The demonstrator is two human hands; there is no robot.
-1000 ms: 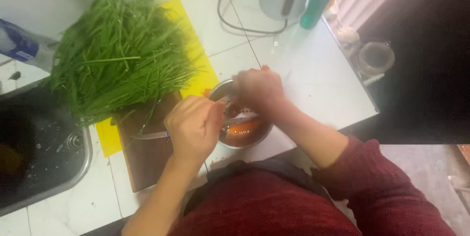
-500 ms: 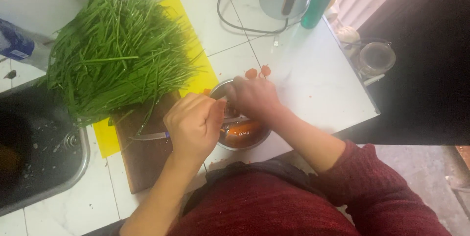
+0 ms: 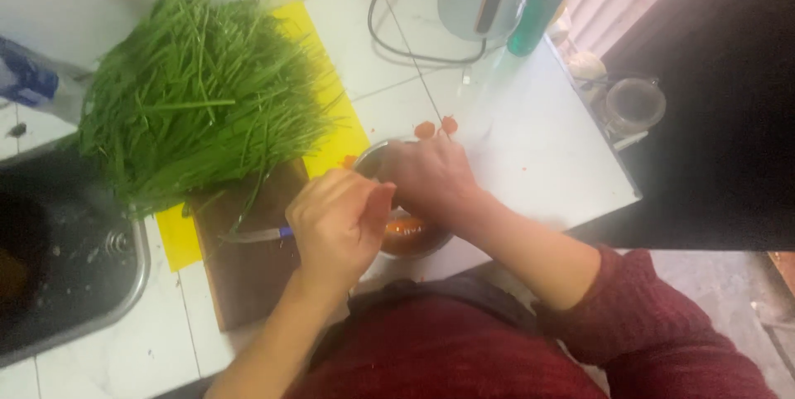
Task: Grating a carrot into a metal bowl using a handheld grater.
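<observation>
Steel bowl (image 3: 431, 237): small and round, on the white tiled counter (image 3: 538, 142) at its near edge, just right of the wooden board; orange-red pieces lie inside, mostly hidden by both hands
Left hand (image 3: 339, 221): over the bowl's left rim, fingers curled together into a loose fist; what they pinch cannot be told
Right hand (image 3: 426, 175): lies across the bowl's far side, fingers bent down and close together; cannot tell what they press on
Knife (image 3: 257, 235): flat on the board, blade pointing left, blue handle end touching the left hand
Wooden board (image 3: 244, 271): dark brown, partly on top of a yellow mat (image 3: 178, 237)
Greens (image 3: 199, 113): big heap of long thin leaves on the mat, well left of the bowl
Red scraps (image 3: 436, 127): 2 on the counter just beyond the right hand
Sink (image 3: 58, 258): far left, dark basin
</observation>
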